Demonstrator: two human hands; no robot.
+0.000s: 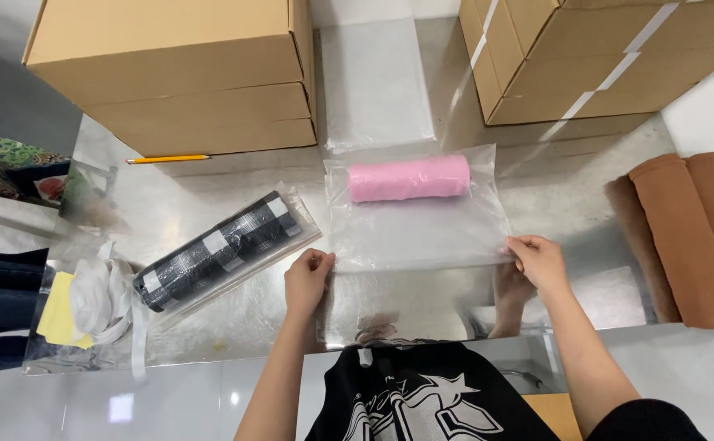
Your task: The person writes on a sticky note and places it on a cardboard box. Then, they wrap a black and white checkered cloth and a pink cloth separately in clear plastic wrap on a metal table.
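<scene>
Both of our hands pinch the near edge of one clear plastic bag (418,220) on the steel bench (569,196): left hand (306,282) at the 7 o'clock corner, right hand (536,263) at the 5 o'clock corner, each grip pressed onto the film. One pink roll (410,178) lies inside, toward 12 o'clock. At 9 o'clock lies one bagged black-and-white checked roll (218,251); at 3 o'clock, two brown rolls (683,237). Two cardboard box stacks (169,73) flank spare bags (373,82) at 12 o'clock, beside one yellow pencil (167,159).
</scene>
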